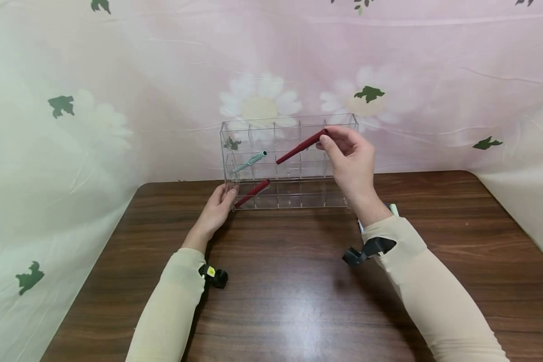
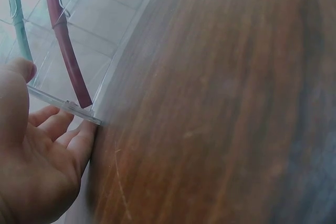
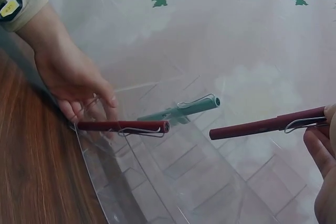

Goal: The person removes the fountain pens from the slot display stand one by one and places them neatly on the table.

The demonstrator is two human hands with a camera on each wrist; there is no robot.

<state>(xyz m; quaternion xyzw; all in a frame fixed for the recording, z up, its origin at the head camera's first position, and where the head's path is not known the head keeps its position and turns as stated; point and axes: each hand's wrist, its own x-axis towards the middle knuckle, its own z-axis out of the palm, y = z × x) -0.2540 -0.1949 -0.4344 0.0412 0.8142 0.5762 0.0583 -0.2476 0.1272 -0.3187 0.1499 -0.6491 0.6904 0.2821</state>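
- Pinching a dark red pen [image 1: 300, 147] by its clip end, a person's right hand [image 1: 353, 158] is raised before a clear rack [image 1: 289, 207], thumb and fingertips closed together on the barrel.
- The pen's long axis slants down and leftward from those fingertips, as the head view shows it; its free end points toward the rack's left half, where the other pens lean.
- The right hand is the nearer one, in contact with the pen itself; the left hand [image 1: 217, 206] is well apart from it. Whether the free end stands in front of a compartment or just inside one cannot be told.
- The left hand's thumb and fingers are clamped on the rack's left end, at its lower corner, close to the tabletop [image 1: 276, 276].
- At that end, a teal pen [image 1: 252, 162] leans in a compartment above a second red pen [image 1: 253, 193], which rests in the bottom row. Both tilt with their clip ends up and to the right, much like the held pen.
- Behind the right wrist, a pale-ended object [image 1: 393, 209] lies mostly hidden.
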